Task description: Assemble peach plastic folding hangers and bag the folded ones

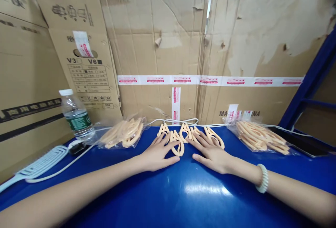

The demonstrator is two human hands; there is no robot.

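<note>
Several peach plastic folding hangers (186,132), folded up, lie in a row on the blue tabletop (168,193). My left hand (157,153) rests flat with its fingers spread, over the left hangers and against the front one (177,143). On the other side my right hand (213,153), a pale bracelet (262,178) on its wrist, lies flat and open. Its fingertips cover parts of the right hangers (214,137). Neither hand is closed round anything. Both thumbs point inward on the bare blue surface.
Clear bags of similar hangers lie left (123,132) and right (258,137). A water bottle (77,117), a light-blue hairbrush (44,161) and a white cable (63,168) are at the left. A dark phone-like slab (307,145) lies far right. Cardboard (157,56) walls the back.
</note>
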